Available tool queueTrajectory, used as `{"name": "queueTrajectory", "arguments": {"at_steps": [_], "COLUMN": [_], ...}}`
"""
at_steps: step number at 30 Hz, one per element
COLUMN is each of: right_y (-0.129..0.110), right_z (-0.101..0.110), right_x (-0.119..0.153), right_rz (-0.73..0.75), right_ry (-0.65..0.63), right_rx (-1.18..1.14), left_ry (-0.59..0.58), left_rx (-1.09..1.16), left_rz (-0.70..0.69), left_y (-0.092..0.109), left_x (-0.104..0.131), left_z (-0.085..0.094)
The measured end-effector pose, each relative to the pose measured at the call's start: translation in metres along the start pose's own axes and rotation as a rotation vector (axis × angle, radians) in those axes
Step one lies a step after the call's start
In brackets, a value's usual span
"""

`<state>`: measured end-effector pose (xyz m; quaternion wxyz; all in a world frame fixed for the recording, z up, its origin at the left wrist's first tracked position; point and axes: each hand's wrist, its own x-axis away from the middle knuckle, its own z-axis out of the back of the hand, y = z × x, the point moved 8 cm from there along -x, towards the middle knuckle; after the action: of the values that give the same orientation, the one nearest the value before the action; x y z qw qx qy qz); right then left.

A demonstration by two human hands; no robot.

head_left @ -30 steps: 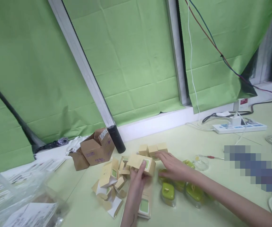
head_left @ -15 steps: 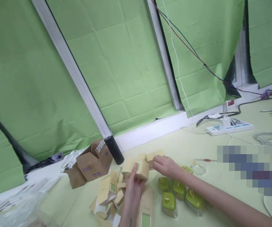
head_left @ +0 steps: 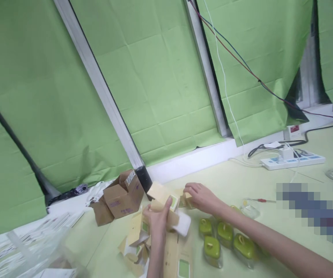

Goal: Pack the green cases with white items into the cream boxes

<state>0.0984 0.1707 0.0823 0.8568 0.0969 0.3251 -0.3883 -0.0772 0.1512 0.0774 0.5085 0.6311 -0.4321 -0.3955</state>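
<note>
"What's in the left hand [head_left: 157, 221]?"
"A cream cardboard box with a green label [head_left: 159, 193], closed between thumb and fingers, just above the palm towards one o'clock."
"Will it handle easily?"
"Probably: light, stiffish, not slippery, but crushable, so hold it by the side edges."
"And the right hand [head_left: 201, 197]?"
"At three o'clock to that box, slightly high, its curled fingers touching a small cream carton [head_left: 188, 201]; I can't tell whether they grip it. Green-lidded clear containers [head_left: 212, 247] sit around four o'clock."
</note>
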Motion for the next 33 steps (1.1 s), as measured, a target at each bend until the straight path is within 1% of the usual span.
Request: {"name": "queueTrajectory", "arguments": {"at_steps": [2,3,5,7,8,9,10,11,12,13,15,16,17,18,20,22,24,26,27,28,30,33], "right_y": [0.026,0.039,0.061,0.073,0.076,0.075,0.072,0.066,0.059,0.049,0.031,0.023,0.017,0.011,0.004,0.000,-0.004,-0.011,-0.015,-0.020,-0.027,-0.029], "right_z": [-0.010,-0.014,-0.018,-0.014,-0.008,0.000,0.008,0.018,0.026,0.034,0.046,0.050,0.052,0.053,0.053,0.054,0.060,0.067,0.071,0.074,0.080,0.083], "right_x": [0.001,0.002,0.005,0.008,0.010,0.011,0.013,0.014,0.015,0.017,0.019,0.019,0.020,0.020,0.020,0.021,0.022,0.022,0.022,0.022,0.020,0.018], "right_rz": [-0.121,-0.174,-0.252,-0.287,-0.292,-0.288,-0.274,-0.249,-0.218,-0.183,-0.123,-0.105,-0.093,-0.083,-0.066,-0.060,-0.051,-0.022,-0.011,-0.005,-0.027,-0.112], "right_ry": [-0.057,-0.092,-0.158,-0.197,-0.200,-0.195,-0.185,-0.174,-0.163,-0.153,-0.125,-0.105,-0.082,-0.058,-0.013,0.030,0.062,0.046,0.022,-0.006,-0.054,-0.075], "right_rx": [0.008,0.014,0.023,0.028,0.030,0.031,0.029,0.021,0.010,-0.004,-0.026,-0.028,-0.025,-0.018,-0.004,0.001,-0.006,-0.064,-0.115,-0.163,-0.208,-0.158], "left_ry": [0.080,0.100,0.111,0.154,0.172,0.166,0.118,0.025,-0.106,-0.259,-0.541,-0.641,-0.702,-0.731,-0.703,-0.625,-0.545,-0.489,-0.480,-0.486,-0.538,-0.598], "left_rx": [-0.218,-0.330,-0.485,-0.618,-0.697,-0.778,-0.852,-0.909,-0.937,-0.930,-0.873,-0.842,-0.817,-0.808,-0.844,-0.884,-0.873,-0.869,-0.895,-0.938,-1.042,-1.162], "left_rz": [-0.067,-0.101,-0.153,-0.255,-0.336,-0.428,-0.519,-0.595,-0.643,-0.656,-0.630,-0.613,-0.603,-0.603,-0.633,-0.663,-0.683,-0.701,-0.717,-0.744,-0.838,-0.991], "left_y": [0.006,0.009,0.013,0.020,0.026,0.031,0.034,0.034,0.032,0.027,0.018,0.016,0.016,0.017,0.022,0.028,0.032,0.032,0.030,0.028,0.023,0.019], "left_x": [-0.003,-0.003,0.000,0.006,0.010,0.014,0.019,0.023,0.028,0.033,0.044,0.050,0.054,0.057,0.058,0.056,0.053,0.051,0.052,0.054,0.063,0.076], "left_z": [0.013,0.017,0.019,0.018,0.013,0.005,-0.007,-0.022,-0.038,-0.054,-0.080,-0.089,-0.095,-0.098,-0.098,-0.091,-0.080,-0.070,-0.067,-0.066,-0.068,-0.075]}}
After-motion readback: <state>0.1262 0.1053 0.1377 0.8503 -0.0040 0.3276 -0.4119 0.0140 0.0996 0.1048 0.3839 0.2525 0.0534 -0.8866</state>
